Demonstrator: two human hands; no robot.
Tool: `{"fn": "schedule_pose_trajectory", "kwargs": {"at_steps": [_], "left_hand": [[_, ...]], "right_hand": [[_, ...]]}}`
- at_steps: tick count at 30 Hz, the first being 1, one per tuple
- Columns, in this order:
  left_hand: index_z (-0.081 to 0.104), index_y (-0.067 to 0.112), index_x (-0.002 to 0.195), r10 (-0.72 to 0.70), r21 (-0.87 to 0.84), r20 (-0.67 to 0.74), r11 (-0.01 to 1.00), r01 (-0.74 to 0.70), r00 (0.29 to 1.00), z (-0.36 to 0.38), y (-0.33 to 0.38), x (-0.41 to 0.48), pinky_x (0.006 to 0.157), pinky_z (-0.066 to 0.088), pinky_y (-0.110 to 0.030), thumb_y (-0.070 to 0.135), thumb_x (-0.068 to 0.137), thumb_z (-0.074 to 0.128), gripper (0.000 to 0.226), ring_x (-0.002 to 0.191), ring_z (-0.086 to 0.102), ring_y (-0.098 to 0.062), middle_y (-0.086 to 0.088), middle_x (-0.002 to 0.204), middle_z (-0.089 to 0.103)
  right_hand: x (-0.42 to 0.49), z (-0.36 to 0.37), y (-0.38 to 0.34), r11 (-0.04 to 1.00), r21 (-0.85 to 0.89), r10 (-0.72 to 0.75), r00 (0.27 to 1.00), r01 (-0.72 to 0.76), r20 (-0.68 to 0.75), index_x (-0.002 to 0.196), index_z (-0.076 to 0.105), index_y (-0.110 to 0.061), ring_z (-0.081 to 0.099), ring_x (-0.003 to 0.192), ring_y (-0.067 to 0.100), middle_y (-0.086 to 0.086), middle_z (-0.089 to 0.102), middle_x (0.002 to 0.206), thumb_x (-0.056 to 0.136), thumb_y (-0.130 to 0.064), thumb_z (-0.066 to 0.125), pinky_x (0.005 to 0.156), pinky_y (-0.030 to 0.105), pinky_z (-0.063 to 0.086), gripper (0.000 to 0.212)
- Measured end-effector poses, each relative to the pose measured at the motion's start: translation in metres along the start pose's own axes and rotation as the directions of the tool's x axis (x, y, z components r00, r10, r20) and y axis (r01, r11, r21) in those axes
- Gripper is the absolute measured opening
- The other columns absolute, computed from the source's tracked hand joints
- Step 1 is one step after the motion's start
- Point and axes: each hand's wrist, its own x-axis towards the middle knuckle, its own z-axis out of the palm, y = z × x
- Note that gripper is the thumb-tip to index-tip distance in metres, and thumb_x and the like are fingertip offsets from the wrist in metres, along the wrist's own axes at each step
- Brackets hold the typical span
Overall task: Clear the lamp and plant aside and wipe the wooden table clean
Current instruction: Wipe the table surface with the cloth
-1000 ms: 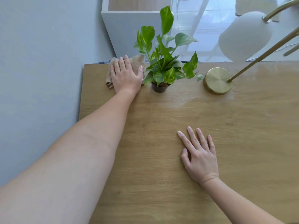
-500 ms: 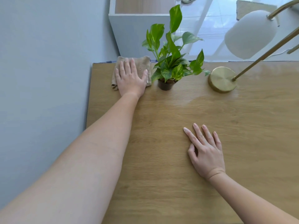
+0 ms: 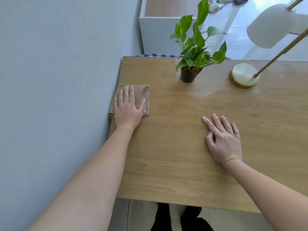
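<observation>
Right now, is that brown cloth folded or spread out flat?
Folded. The cloth shows doubled layers along its right edge and lies as a compact square under the left hand.

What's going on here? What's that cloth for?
Someone is cleaning a wooden table. Their left hand presses flat on a tan cloth at the table's left edge, by the wall. Their right hand rests flat on the bare wood. The potted plant and the gold lamp stand near the far edge.
</observation>
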Motion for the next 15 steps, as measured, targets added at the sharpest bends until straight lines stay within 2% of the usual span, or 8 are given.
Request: {"fn": "schedule_pose_trajectory", "kwargs": {"at_steps": [7, 11, 15], "left_hand": [[0.006, 0.023, 0.173, -0.087, -0.004, 0.001, 0.996, 0.087, 0.996, 0.006, -0.021, -0.080, 0.135, -0.001, -0.046, 0.069, 0.107, 0.019, 0.081, 0.167, 0.002, -0.023, -0.003, 0.181, 0.004], [0.001, 0.020, 0.173, -0.143, -0.008, 0.027, 0.990, 0.143, 0.989, 0.011, -0.002, -0.114, 0.135, -0.001, -0.049, 0.067, 0.108, 0.018, 0.081, 0.167, -0.002, -0.026, -0.005, 0.181, 0.000], [-0.003, 0.018, 0.172, -0.150, -0.006, 0.032, 0.989, 0.150, 0.988, 0.017, 0.025, -0.138, 0.135, 0.001, -0.051, 0.066, 0.109, 0.014, 0.081, 0.167, -0.003, -0.029, -0.007, 0.180, -0.003]], "right_hand": [[-0.008, -0.001, -0.005, 0.999, 0.033, -0.004, 0.999, 0.003, 0.035, 0.164, 0.026, -0.053, 0.016, 0.164, 0.017, -0.010, 0.027, 0.174, 0.103, -0.043, 0.024, 0.134, 0.047, 0.005, 0.061], [-0.012, -0.002, 0.000, 0.998, 0.065, -0.023, 0.998, 0.019, 0.065, 0.165, 0.018, -0.053, 0.008, 0.165, 0.016, -0.012, 0.019, 0.176, 0.105, -0.044, 0.020, 0.134, 0.047, 0.002, 0.061], [-0.017, -0.005, 0.016, 0.998, 0.047, -0.053, 0.995, 0.049, 0.080, 0.166, 0.013, -0.053, 0.005, 0.165, 0.013, -0.013, 0.015, 0.177, 0.111, -0.042, 0.026, 0.134, 0.045, 0.003, 0.057]]}}
